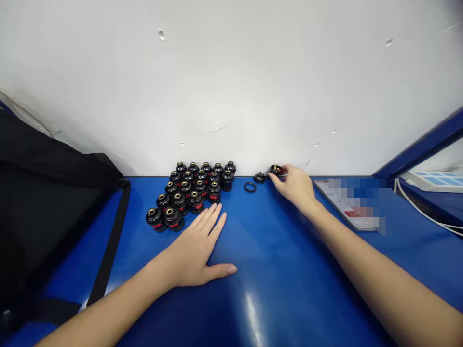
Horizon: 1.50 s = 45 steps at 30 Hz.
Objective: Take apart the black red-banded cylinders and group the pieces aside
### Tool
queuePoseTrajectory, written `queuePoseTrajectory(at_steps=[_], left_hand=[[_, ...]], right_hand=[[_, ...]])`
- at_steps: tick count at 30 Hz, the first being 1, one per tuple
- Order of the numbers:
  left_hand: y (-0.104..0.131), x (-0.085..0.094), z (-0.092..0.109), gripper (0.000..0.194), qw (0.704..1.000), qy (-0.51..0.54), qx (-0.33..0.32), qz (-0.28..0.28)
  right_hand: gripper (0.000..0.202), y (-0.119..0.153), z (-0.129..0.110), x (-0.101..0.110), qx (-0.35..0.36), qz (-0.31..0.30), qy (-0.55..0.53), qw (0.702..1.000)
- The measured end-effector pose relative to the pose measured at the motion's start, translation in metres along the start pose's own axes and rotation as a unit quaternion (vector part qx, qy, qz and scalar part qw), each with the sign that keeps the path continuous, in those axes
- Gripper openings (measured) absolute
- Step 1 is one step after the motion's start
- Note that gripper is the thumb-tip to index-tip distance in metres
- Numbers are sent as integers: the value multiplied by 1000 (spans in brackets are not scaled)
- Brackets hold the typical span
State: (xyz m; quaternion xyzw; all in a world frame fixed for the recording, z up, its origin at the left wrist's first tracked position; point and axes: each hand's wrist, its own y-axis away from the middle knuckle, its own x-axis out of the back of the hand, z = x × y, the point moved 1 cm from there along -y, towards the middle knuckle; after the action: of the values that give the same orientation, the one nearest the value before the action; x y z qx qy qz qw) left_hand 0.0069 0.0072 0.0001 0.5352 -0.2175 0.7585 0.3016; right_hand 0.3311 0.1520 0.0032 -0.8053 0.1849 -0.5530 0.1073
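My left hand (197,246) lies flat on the blue tabletop (231,308), fingers stretched out, its fingertips just in front of a group of several black round parts (185,188) with brass-coloured centres and red marks. Near the wall, my right hand (294,185) closes its thumb and fingers around a black round cup-like part (275,169), with something brass-coloured showing inside it. Left of that hand sit a small black domed cap (259,177) and, a little nearer, a thin black ring (249,187). The fingers hide part of the held piece.
A black bag (47,207) with a strap (114,241) covers the left side. To the right lies a phone-like device (343,205), partly pixelated. Beyond it are white cables (415,207), a blue frame bar (419,144) and a white-and-blue box (436,180). A white wall (231,86) bounds the back.
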Motion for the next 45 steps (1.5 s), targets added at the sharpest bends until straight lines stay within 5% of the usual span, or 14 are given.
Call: queuePoseTrajectory(at_steps=[11, 16, 21, 28, 31, 38, 45], left_hand=[[0, -1, -1, 110, 1000, 2, 3, -1], [-1, -2, -1, 109, 1000, -3, -7, 10], [-1, 0, 0, 108, 1000, -2, -2, 1], [-2, 3, 2, 111, 1000, -1, 15, -24], [-1, 2, 1, 110, 1000, 3, 10, -14], [-2, 3, 3, 111, 1000, -1, 15, -25], [0, 3, 3, 110, 1000, 0, 12, -9]], right_hand=[[32, 23, -8, 29, -2, -116, -29, 993], [35, 62, -32, 41, 63, -180, -85, 978], [36, 98, -51, 41, 109, -180, -147, 966], [52, 106, -52, 40, 207, -203, -233, 928], [38, 107, -54, 39, 192, -229, -269, 915], [43, 119, -63, 29, 160, -272, -322, 892], [33, 120, -63, 29, 144, -263, -354, 886]])
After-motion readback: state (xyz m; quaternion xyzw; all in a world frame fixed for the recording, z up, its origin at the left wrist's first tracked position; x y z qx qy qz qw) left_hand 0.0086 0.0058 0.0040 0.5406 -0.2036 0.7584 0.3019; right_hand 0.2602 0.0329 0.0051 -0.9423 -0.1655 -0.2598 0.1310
